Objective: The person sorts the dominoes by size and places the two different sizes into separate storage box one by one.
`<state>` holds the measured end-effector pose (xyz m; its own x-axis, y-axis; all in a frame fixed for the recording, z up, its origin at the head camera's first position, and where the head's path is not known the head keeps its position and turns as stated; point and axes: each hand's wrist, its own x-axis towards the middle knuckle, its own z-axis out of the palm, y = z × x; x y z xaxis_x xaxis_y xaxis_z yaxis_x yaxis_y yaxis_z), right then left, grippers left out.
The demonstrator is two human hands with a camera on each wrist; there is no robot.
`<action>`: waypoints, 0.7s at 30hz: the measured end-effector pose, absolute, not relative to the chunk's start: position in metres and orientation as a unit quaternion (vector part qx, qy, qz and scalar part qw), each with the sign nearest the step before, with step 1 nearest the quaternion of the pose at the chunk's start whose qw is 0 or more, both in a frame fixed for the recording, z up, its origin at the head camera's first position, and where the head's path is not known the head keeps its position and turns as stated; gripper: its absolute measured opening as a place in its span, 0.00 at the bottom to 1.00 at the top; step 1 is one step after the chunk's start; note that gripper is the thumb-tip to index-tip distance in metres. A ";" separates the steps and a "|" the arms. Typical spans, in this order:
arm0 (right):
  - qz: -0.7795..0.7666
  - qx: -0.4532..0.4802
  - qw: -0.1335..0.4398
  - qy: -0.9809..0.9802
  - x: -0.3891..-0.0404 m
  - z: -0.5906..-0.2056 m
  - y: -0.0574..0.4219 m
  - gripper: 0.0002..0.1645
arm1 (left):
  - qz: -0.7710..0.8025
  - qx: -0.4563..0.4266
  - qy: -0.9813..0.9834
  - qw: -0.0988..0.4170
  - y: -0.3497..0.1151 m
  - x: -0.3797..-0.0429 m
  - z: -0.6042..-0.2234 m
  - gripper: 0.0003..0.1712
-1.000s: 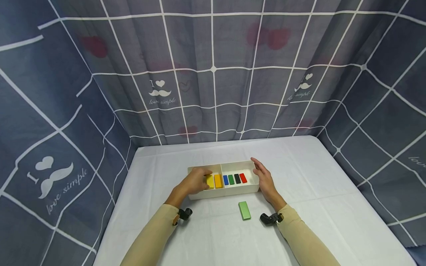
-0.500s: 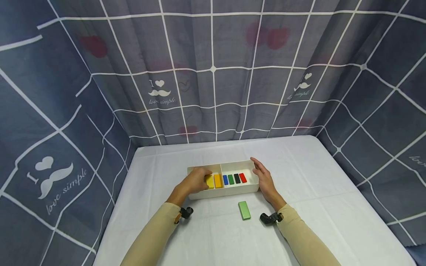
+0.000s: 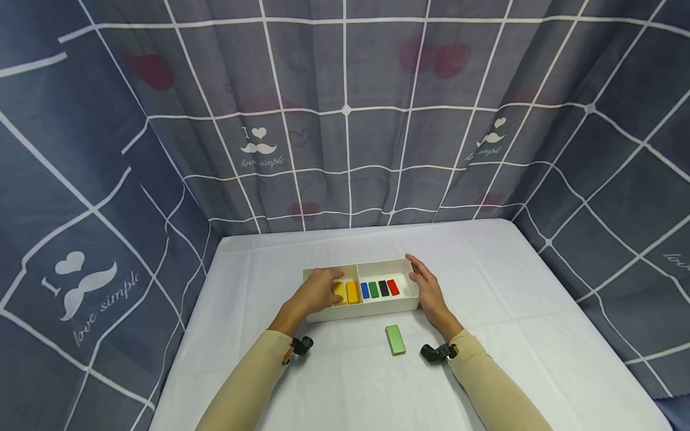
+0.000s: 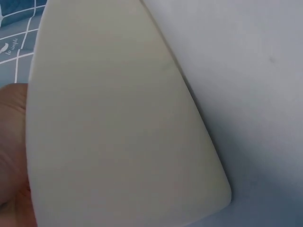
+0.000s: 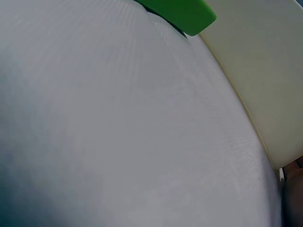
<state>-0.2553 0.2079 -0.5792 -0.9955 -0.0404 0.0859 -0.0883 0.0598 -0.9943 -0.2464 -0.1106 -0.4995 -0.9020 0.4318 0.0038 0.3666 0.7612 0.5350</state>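
A white two-compartment box (image 3: 372,309) lies on the table, its side wall large in both wrist views. Over its left compartment is my left hand (image 3: 317,293), thumb and forefinger spread apart, the thumb over a yellow block (image 3: 339,289); its other fingers are hidden. Beside that block lies an orange-yellow block (image 3: 353,293). My right hand (image 3: 431,294) grips the box's right end, thumb at the rim. The right compartment holds a blue block (image 3: 365,290), a green block (image 3: 374,290), a black block (image 3: 384,288) and a red block (image 3: 393,287).
A light green block (image 3: 395,340) lies on the white tablecloth (image 3: 345,383) in front of the box, between my forearms. Dark gridded curtains (image 3: 345,149) enclose the table at the back and both sides.
My left thumb and forefinger have spread slightly apart at the yellow block, showing more of it. My right hand, the box and the light green block look unmoved.
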 end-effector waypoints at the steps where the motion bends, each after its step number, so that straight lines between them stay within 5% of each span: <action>1: 0.685 0.045 0.017 -0.727 -0.256 -0.579 0.208 0.32 | 0.274 0.217 0.936 0.052 -0.110 -0.246 -0.499 0.37; 10: 0.681 0.037 0.020 -0.732 -0.256 -0.578 0.208 0.33 | 0.338 0.249 0.908 0.008 -0.103 -0.238 -0.497 0.39; 21: 0.687 0.041 0.020 -0.725 -0.254 -0.577 0.207 0.31 | 0.442 0.257 0.859 0.011 -0.094 -0.218 -0.490 0.42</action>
<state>-0.2542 0.2073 -0.5766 -0.9959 -0.0318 0.0845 -0.0861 0.0529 -0.9949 -0.2179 -0.0940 -0.4905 -0.8678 0.4515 0.2075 0.4315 0.4777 0.7653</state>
